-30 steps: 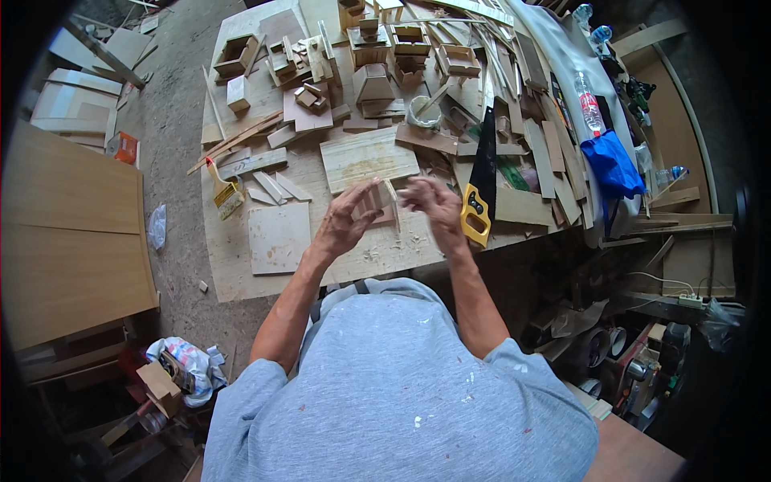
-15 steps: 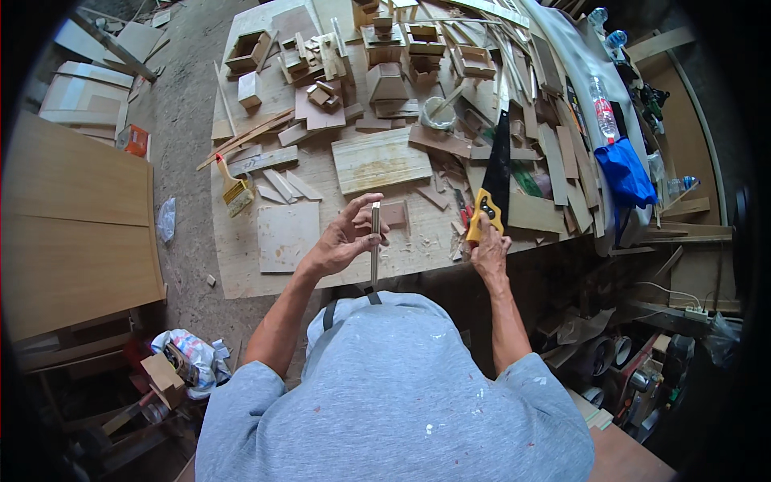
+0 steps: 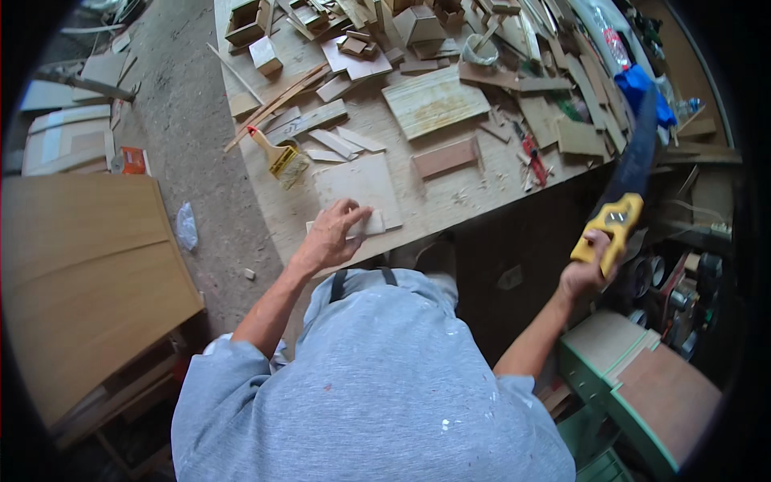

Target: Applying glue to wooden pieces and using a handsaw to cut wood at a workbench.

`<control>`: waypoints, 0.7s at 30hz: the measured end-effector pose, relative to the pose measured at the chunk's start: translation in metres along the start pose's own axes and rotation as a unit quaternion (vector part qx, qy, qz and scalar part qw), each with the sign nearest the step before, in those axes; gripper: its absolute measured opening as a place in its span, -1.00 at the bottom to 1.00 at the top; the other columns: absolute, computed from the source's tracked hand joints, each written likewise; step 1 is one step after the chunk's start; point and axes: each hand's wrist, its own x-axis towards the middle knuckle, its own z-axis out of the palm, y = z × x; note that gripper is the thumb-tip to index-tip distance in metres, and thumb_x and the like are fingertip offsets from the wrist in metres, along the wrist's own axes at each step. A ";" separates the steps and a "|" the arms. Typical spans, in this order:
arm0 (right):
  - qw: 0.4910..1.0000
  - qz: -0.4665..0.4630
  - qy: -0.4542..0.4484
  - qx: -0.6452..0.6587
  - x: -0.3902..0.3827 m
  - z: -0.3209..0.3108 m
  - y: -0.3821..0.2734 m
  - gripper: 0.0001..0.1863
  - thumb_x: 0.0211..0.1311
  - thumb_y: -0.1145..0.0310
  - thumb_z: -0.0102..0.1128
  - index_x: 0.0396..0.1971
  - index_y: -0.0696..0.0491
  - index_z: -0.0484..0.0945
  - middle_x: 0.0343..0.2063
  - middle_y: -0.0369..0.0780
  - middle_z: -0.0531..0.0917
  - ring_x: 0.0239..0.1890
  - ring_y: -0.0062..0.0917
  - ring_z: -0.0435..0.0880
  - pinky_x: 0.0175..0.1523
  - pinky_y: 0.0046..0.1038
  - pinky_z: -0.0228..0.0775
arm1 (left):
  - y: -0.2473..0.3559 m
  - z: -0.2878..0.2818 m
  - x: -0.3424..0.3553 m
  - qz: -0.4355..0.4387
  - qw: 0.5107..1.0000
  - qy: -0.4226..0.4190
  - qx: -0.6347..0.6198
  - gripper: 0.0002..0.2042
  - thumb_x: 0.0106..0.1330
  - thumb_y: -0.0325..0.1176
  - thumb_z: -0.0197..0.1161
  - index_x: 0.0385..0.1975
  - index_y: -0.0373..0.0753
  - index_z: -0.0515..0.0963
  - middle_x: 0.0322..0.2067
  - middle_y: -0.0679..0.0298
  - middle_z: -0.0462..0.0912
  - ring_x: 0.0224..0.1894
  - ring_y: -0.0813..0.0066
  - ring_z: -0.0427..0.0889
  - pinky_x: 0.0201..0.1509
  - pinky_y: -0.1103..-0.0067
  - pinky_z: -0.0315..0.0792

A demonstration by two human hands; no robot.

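My left hand (image 3: 333,233) has its fingers curled on a small pale wooden piece (image 3: 370,224) at the near edge of a square board (image 3: 357,181) on the worktable. My right hand (image 3: 593,269) grips the yellow handle of a hand saw (image 3: 627,169), holding it out beyond the table's right front, dark blade pointing away from me. Above the square board lie a paintbrush (image 3: 285,165) and loose offcuts (image 3: 333,140). A reddish wooden strip (image 3: 444,158) and red-handled tools (image 3: 534,159) lie to the right.
Small wooden boxes (image 3: 250,21), a larger pale board (image 3: 434,104) and several scraps cover the back of the worktable (image 3: 287,221). A blue bag (image 3: 640,85) is at right. A large plywood panel (image 3: 88,273) stands left; a green-edged unit (image 3: 630,386) is at lower right.
My right hand has taken the saw and moved it rightward off the table. My left hand has brought the piece it held upright down onto the square board. The view has shifted.
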 end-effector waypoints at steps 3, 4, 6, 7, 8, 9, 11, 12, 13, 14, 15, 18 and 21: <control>0.962 0.151 0.052 0.221 -0.065 -0.030 -0.079 -0.50 0.36 0.35 0.08 0.21 0.27 0.29 -0.55 -0.39 0.33 -0.49 -0.68 0.32 -0.25 -0.57 0.29 | -0.033 0.005 -0.053 -0.021 0.991 -0.113 0.067 -0.44 0.01 -0.46 0.32 0.13 -0.13 0.47 0.00 0.15 0.44 0.08 0.14 0.39 0.11 0.29 0.31; 0.952 0.169 0.046 0.252 -0.085 -0.042 -0.096 -0.45 0.40 0.26 0.06 0.25 0.27 0.26 -0.60 -0.43 0.27 -0.54 -0.74 0.24 -0.31 -0.63 0.22 | -0.044 0.006 -0.068 -0.010 0.984 -0.147 0.101 -0.43 0.00 -0.45 0.31 0.14 -0.14 0.45 0.03 0.16 0.44 0.14 0.14 0.36 0.14 0.27 0.28; 0.946 0.217 0.123 0.207 -0.127 -0.054 -0.123 -0.35 0.45 0.03 -0.06 0.30 0.25 0.22 -0.65 -0.46 0.16 -0.60 -0.80 0.11 -0.40 -0.69 0.06 | -0.069 0.021 -0.089 0.039 0.979 -0.164 0.113 -0.41 0.00 -0.45 0.29 0.16 -0.15 0.43 0.06 0.16 0.43 0.17 0.14 0.34 0.20 0.27 0.24; 0.953 0.203 0.118 0.191 -0.151 -0.064 -0.129 -0.26 0.44 -0.12 -0.15 0.30 0.25 0.22 -0.67 -0.46 0.18 -0.63 -0.80 0.12 -0.42 -0.70 0.07 | -0.082 0.028 -0.096 0.074 0.975 -0.170 0.123 -0.39 0.00 -0.45 0.27 0.19 -0.16 0.42 0.09 0.16 0.42 0.20 0.13 0.31 0.25 0.27 0.21; 0.937 0.216 0.171 0.216 -0.175 -0.073 -0.140 -0.23 0.42 -0.16 -0.15 0.30 0.25 0.22 -0.68 -0.46 0.19 -0.64 -0.80 0.12 -0.42 -0.70 0.08 | -0.086 0.030 -0.096 0.096 0.972 -0.179 0.121 -0.39 0.00 -0.45 0.27 0.19 -0.16 0.42 0.09 0.16 0.42 0.20 0.13 0.31 0.25 0.27 0.21; 0.938 0.220 0.171 0.207 -0.196 -0.075 -0.155 -0.24 0.43 -0.14 -0.16 0.30 0.25 0.22 -0.68 -0.46 0.19 -0.64 -0.80 0.13 -0.42 -0.71 0.09 | -0.089 0.027 -0.098 0.117 0.968 -0.182 0.131 -0.38 0.01 -0.45 0.26 0.21 -0.17 0.40 0.11 0.17 0.41 0.21 0.12 0.31 0.27 0.26 0.19; 0.940 0.228 0.202 0.154 -0.245 -0.072 -0.182 -0.28 0.44 -0.05 -0.18 0.33 0.27 0.18 -0.68 -0.45 0.21 -0.65 -0.78 0.15 -0.41 -0.70 0.11 | -0.097 0.025 -0.101 0.161 0.959 -0.191 0.138 -0.38 0.02 -0.43 0.22 0.22 -0.18 0.38 0.11 0.15 0.40 0.22 0.06 0.28 0.31 0.24 0.16; 0.948 0.207 0.182 0.157 -0.273 -0.073 -0.196 -0.31 0.44 0.04 -0.16 0.35 0.29 0.13 -0.66 -0.43 0.27 -0.62 -0.76 0.22 -0.39 -0.69 0.13 | -0.101 0.027 -0.102 0.185 0.952 -0.201 0.138 -0.38 0.02 -0.43 0.22 0.22 -0.18 0.38 0.11 0.15 0.40 0.22 0.06 0.28 0.31 0.24 0.16; 0.938 0.223 0.229 0.134 -0.299 -0.070 -0.209 -0.31 0.43 0.08 -0.13 0.35 0.29 0.12 -0.64 -0.41 0.30 -0.59 -0.75 0.24 -0.37 -0.68 0.15 | -0.105 0.028 -0.102 0.216 0.947 -0.183 0.149 -0.39 0.03 -0.43 0.22 0.22 -0.18 0.38 0.10 0.13 0.40 0.22 0.06 0.27 0.30 0.23 0.15; 0.922 0.245 0.275 0.115 -0.325 -0.052 -0.229 -0.32 0.42 0.12 -0.10 0.35 0.30 0.11 -0.61 -0.39 0.34 -0.57 -0.74 0.27 -0.35 -0.67 0.17 | -0.109 0.028 -0.108 0.242 0.942 -0.167 0.163 -0.40 0.04 -0.43 0.21 0.21 -0.18 0.38 0.09 0.12 0.39 0.22 0.05 0.27 0.30 0.22 0.15; 0.921 0.262 0.262 0.117 -0.353 -0.042 -0.245 -0.36 0.42 0.17 -0.09 0.34 0.28 0.16 -0.61 -0.40 0.35 -0.56 -0.74 0.28 -0.33 -0.65 0.20 | -0.109 0.028 -0.111 0.255 0.945 -0.158 0.127 -0.47 0.11 -0.37 0.22 0.18 -0.14 0.42 0.07 0.10 0.38 0.21 0.04 0.25 0.27 0.20 0.15; 0.909 0.308 0.246 0.132 -0.461 -0.026 -0.262 -0.42 0.38 0.25 -0.05 0.30 0.26 0.27 -0.60 -0.41 0.39 -0.57 -0.75 0.29 -0.38 -0.65 0.20 | -0.101 0.032 -0.117 0.254 0.955 -0.136 0.073 -0.52 0.17 -0.28 0.24 0.15 -0.09 0.45 0.03 0.10 0.39 0.18 0.04 0.28 0.25 0.18 0.15; 0.878 0.381 0.267 0.116 -0.545 0.037 -0.288 -0.46 0.38 0.26 -0.02 0.28 0.21 0.33 -0.59 -0.43 0.40 -0.60 -0.77 0.26 -0.47 -0.67 0.13 | -0.111 0.040 -0.118 0.274 0.952 -0.114 0.078 -0.66 0.18 -0.27 0.26 -0.02 -0.06 0.52 -0.06 0.12 0.44 0.08 0.03 0.34 0.17 0.19 0.20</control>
